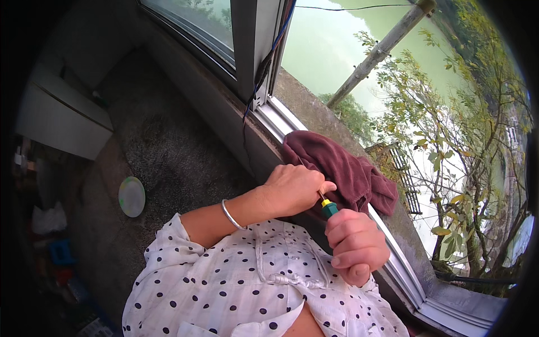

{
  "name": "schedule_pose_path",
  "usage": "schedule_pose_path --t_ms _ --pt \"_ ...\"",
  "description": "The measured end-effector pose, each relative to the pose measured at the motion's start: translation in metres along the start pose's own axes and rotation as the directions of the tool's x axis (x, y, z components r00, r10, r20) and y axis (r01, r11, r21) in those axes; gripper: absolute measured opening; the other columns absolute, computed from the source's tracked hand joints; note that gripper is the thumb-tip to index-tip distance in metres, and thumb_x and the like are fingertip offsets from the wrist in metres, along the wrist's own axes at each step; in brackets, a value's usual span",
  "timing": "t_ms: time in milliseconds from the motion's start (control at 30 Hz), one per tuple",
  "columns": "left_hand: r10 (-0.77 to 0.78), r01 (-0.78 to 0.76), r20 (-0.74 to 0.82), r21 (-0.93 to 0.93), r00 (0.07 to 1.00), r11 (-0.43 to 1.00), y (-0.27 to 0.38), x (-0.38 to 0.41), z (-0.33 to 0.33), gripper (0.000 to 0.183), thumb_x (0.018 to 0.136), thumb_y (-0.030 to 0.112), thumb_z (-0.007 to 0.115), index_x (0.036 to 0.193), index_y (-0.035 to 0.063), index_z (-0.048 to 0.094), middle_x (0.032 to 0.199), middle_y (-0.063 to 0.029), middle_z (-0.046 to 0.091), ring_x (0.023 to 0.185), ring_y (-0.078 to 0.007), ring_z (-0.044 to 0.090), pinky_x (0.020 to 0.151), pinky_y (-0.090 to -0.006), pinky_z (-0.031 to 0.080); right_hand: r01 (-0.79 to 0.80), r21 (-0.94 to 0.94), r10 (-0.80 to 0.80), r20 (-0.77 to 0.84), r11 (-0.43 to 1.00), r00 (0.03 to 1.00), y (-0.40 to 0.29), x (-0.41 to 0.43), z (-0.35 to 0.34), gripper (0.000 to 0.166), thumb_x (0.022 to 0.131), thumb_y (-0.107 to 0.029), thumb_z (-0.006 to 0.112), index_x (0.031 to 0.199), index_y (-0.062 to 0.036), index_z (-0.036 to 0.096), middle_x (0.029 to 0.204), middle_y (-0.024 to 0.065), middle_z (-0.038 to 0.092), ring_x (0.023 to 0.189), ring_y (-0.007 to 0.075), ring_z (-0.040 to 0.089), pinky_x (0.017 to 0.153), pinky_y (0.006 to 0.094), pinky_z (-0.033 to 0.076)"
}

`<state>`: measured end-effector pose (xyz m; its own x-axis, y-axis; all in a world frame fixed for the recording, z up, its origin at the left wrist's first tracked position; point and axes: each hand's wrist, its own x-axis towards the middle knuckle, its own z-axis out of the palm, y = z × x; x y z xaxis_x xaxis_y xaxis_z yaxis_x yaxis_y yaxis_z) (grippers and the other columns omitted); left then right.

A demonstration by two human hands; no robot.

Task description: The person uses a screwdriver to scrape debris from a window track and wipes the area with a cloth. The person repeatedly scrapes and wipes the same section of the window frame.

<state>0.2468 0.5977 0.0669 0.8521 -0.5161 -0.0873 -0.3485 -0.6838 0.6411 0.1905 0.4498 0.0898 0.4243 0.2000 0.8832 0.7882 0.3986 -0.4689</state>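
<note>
My right hand [358, 244] is closed around the green and yellow handle [329, 207] of what looks like a screwdriver. Its thin metal shaft [322, 195] runs up into my left hand [292, 187], whose fingers are curled about it with the thumb sticking out to the right. Most of the shaft is hidden by that hand, and I cannot make out its tip clearly. Just beyond both hands, a crumpled maroon cloth [337, 168] lies draped over the window sill and its sliding track [280, 119].
Blue and dark cables [257, 84] hang down the window frame [246, 42]. Outside are a concrete ledge [301, 90], a slanting pole [374, 59], a leafy tree [459, 168] and greenish water. A pale round plate-like object [132, 196] is on the dark floor at left, near a white cabinet-like box [67, 116].
</note>
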Motion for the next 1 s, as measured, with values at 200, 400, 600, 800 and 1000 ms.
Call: schedule_pose_path --t_ms 200,400,600,800,1000 --pt "-0.039 0.092 -0.327 0.150 0.944 0.984 -0.079 0.013 -0.028 0.043 0.097 0.042 0.054 0.076 0.0065 0.066 0.070 -0.0186 0.065 0.067 -0.0412 0.065 0.058 -0.0519 0.051 -0.122 -0.071 0.125 0.034 0.990 0.992 0.075 -0.003 0.011 0.019 0.089 -0.008 0.050 0.074 0.0003 0.059 0.066 0.0082 0.055 0.065 0.0263 0.055 0.074 0.0453 0.051" --pt "0.121 -0.047 -0.394 0.194 0.911 0.980 -0.014 0.013 -0.007 0.040 0.094 0.041 0.059 0.069 0.0098 0.060 0.059 -0.0166 0.061 0.056 -0.0371 0.064 0.048 -0.0477 0.049 0.060 -0.278 0.022 0.281 0.959 0.959 0.017 -0.010 -0.004 0.019 0.087 -0.012 0.057 0.074 0.0006 0.061 0.066 0.0067 0.056 0.065 0.0257 0.056 0.070 0.0438 0.051" --pt "0.149 -0.107 -0.321 0.144 0.935 0.984 0.001 0.010 0.010 0.042 0.094 0.043 0.059 0.069 0.0093 0.060 0.056 -0.0167 0.060 0.053 -0.0364 0.063 0.048 -0.0468 0.049 -0.104 -0.192 0.083 -0.116 0.976 0.990 -0.014 -0.020 -0.008 0.041 0.100 -0.026 0.051 0.070 0.0012 0.060 0.058 0.0058 0.055 0.057 0.0229 0.055 0.063 0.0431 0.051" --pt "0.080 -0.027 -0.356 0.150 0.931 0.988 -0.002 0.006 -0.014 0.042 0.094 0.042 0.058 0.071 0.0083 0.062 0.059 -0.0184 0.061 0.055 -0.0397 0.062 0.048 -0.0504 0.048 -0.015 -0.147 0.010 -0.036 0.989 0.999 0.004 0.005 -0.005 0.033 0.097 -0.019 0.052 0.072 0.0015 0.059 0.060 0.0059 0.054 0.059 0.0237 0.054 0.063 0.0412 0.050" --pt "-0.118 0.119 -0.168 -0.002 0.979 0.993 -0.046 0.033 -0.023 0.050 0.097 0.044 0.050 0.072 0.0040 0.065 0.076 -0.0217 0.066 0.077 -0.0434 0.064 0.066 -0.0520 0.050 -0.201 -0.217 0.199 -0.029 0.955 0.980 0.049 0.022 0.001 0.016 0.086 -0.002 0.050 0.074 0.0021 0.060 0.062 0.0086 0.053 0.061 0.0242 0.053 0.060 0.0355 0.046"
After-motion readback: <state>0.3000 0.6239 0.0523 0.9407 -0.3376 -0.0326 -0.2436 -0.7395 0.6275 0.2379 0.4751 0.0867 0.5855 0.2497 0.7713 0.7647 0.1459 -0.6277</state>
